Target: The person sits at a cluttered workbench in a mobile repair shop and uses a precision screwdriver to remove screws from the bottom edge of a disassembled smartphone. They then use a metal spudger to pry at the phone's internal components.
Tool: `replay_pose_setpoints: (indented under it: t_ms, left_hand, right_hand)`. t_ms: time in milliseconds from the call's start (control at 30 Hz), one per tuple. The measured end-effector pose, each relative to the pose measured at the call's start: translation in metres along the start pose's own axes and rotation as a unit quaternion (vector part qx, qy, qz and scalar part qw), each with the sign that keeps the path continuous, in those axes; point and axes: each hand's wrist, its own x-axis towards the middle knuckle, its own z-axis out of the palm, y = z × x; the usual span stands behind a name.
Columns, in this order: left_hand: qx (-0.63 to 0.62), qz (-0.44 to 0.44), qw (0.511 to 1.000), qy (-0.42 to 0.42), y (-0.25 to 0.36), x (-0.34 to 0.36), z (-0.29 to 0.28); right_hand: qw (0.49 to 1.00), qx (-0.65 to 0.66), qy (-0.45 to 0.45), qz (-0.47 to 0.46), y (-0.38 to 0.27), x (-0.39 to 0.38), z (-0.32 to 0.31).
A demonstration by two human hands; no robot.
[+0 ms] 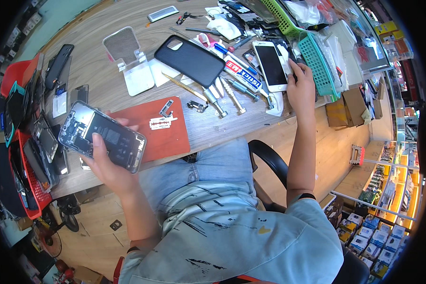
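My left hand (pixel 111 168) holds an opened smartphone (pixel 103 137), its black battery and inner parts facing up, over the left edge of a red-orange mat (pixel 163 137). The thumb lies on the phone's near edge and the fingers wrap beneath. My right hand (pixel 300 85) is at the right edge of a white smartphone (pixel 270 66) with a dark screen. Its fingers are bent together beside that phone; what they pinch, if anything, is hidden. On the mat lie a razor blade (pixel 160 123) and a small metal phone part (pixel 166 108).
A black phone case (pixel 190 60) lies mid-table beside several screwdrivers (pixel 215 103) and a glue tube (pixel 243 74). Green and teal baskets (pixel 317 64) stand at the right, with a cluttered pile behind. A red basket (pixel 31 175) of phone parts is at the left edge.
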Motion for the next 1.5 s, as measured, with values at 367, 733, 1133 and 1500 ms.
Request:
replay_pose_setpoints:
  t_ms: [367,733,1133,1500]
  left_hand:
    - [-0.008,0.008,1.0,-0.022,-0.004,0.003,-0.005]
    - [-0.013,-0.002,0.999,-0.034,-0.007,0.002,-0.013]
    - [-0.085,-0.063,0.99,-0.094,-0.003,0.008,-0.016]
    - [-0.038,-0.138,0.982,-0.126,0.008,0.018,-0.01]
  right_hand:
    - [0.995,-0.031,0.074,-0.057,-0.013,-0.012,-0.007]
    - [0.977,0.191,0.022,-0.092,-0.07,-0.018,-0.037]
    - [0.94,0.205,-0.148,-0.231,-0.109,0.0,-0.051]
    - [0.967,-0.039,-0.107,-0.228,-0.136,-0.05,-0.032]
